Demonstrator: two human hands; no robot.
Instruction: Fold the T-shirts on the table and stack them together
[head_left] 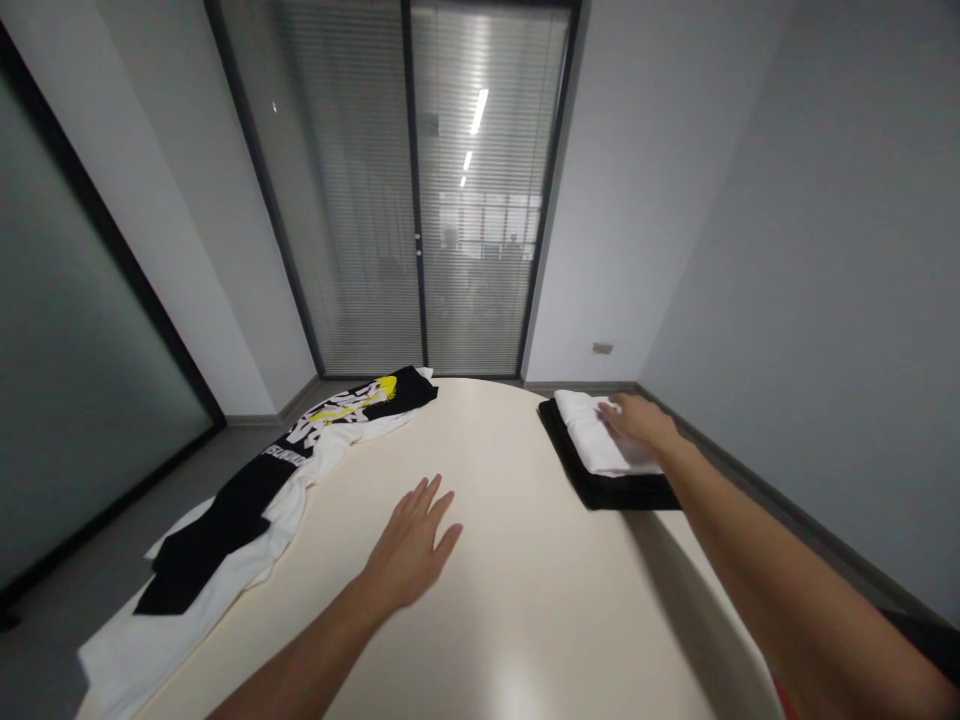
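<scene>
My left hand (414,545) is over the middle of the pale table (517,590), fingers spread, with nothing in it. On the right, my right hand (637,420) rests on a folded white cloth (589,435), its fingers stretched over the top. That cloth lies on folded black fabric (626,492) near the table's right edge. Along the left edge, a black garment (240,495) with white and yellow print is spread over white fabric (225,605).
Beyond the table's far edge stand glass panels with blinds (480,300) in dark frames. A plain wall (840,300) runs along the right. A frosted glass panel (82,380) is at the left.
</scene>
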